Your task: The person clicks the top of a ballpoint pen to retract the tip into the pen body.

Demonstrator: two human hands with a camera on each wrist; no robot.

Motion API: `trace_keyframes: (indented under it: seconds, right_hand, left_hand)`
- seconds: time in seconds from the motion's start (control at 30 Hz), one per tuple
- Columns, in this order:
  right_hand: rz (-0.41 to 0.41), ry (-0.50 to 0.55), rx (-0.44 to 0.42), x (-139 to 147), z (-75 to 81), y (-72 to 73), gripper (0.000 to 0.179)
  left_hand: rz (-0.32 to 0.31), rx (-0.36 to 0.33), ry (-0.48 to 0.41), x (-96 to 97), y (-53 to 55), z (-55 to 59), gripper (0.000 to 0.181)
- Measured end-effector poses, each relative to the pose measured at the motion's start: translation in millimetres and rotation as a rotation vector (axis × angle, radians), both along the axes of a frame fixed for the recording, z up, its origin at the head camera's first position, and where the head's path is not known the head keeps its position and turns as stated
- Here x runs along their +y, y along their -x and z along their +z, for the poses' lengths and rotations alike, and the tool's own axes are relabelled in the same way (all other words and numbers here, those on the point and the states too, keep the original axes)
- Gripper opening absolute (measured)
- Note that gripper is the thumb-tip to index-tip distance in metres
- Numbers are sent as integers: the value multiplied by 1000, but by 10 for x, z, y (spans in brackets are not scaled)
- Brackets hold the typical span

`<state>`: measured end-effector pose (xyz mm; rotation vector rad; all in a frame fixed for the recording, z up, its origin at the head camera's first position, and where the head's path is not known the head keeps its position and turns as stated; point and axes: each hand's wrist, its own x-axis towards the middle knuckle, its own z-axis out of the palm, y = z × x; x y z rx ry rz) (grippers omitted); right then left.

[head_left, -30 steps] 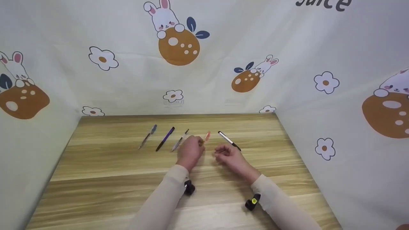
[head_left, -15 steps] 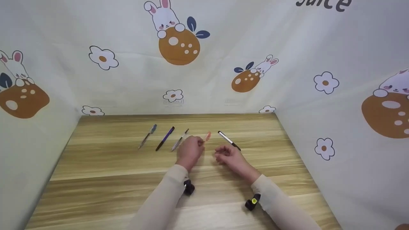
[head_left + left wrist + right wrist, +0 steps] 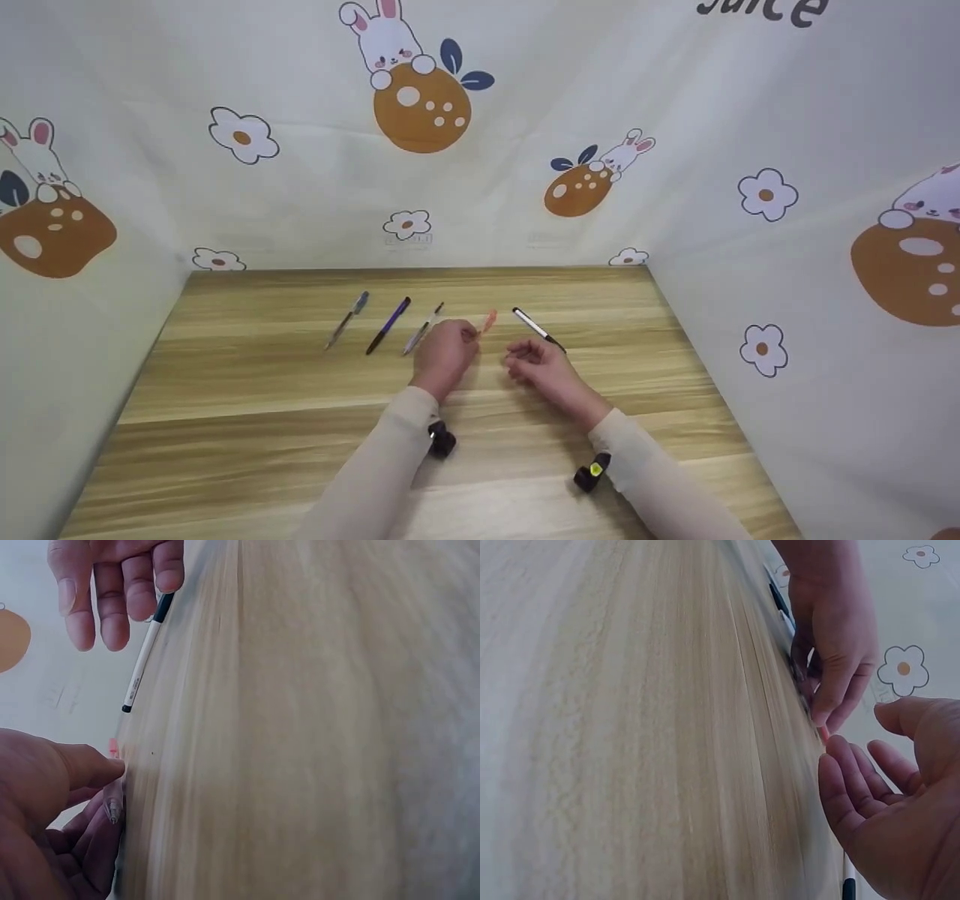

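Observation:
My left hand [image 3: 446, 356] pinches a clear pen with an orange-red end [image 3: 490, 321] between thumb and fingers, low over the wooden table. In the left wrist view, the clear tip of this pen [image 3: 112, 811] pokes out below the thumb. My right hand [image 3: 546, 375] holds nothing; its fingers are loosely bent, palm turned toward the left hand. Just beyond it lies a white pen with black ends [image 3: 536, 325], its near end close to the right hand. Left of my left hand is a silver-grey pen [image 3: 422, 330], partly overlapped by that hand in the head view.
Farther left on the wooden table [image 3: 262, 450] lie a purple and black pen [image 3: 388, 326] and a clear pen with a blue-grey end [image 3: 347, 320], both slanted. A pale curtain [image 3: 300, 195] printed with rabbits, oranges and flowers rises along the back and both sides.

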<state>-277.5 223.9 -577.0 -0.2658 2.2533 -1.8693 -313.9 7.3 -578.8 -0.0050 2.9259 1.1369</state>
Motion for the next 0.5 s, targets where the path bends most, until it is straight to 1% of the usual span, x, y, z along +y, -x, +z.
trace_keyframes:
  seconds: [0.23,0.33,0.5]
  right_hand:
    - [-85,71,-18,-49,-6,121,35]
    - [-135,91,0,-92,6,193,35]
    - [-230,124,41,-190,43,313,31]
  left_hand:
    - [-25,70,-30,-44,-34,-40,14]
    - [-40,85,-83,-52,-58,-27,13]
    - [-61,78,-184,-63,-99,50,13]
